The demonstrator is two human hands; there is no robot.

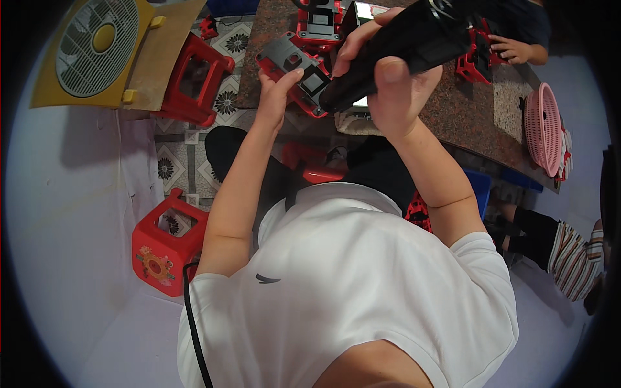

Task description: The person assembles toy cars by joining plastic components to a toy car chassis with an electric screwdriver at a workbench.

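Note:
My left hand [278, 94] grips a red-and-black plastic housing [281, 59] at its near edge, thumb on the top face. The housing has a small pale square window and lies tilted at the table's near edge. My right hand [404, 97] is wrapped round a thick black electric screwdriver [404, 52], held slantwise. Its narrow lower end comes down at the housing's near right corner; whether the bit sits in a screw I cannot tell. Just beyond is another red-and-black housing [317, 26]. A pale-edged box [362, 13] is partly hidden behind my right fingers.
Across the brown speckled table [453, 116], another person's hand [511, 48] touches a red-and-black unit [477, 59]. A pink basket [543, 129] stands at the right edge. Red stools [169, 242] and a yellow fan [97, 39] are at left. A person in stripes [572, 262] is far right.

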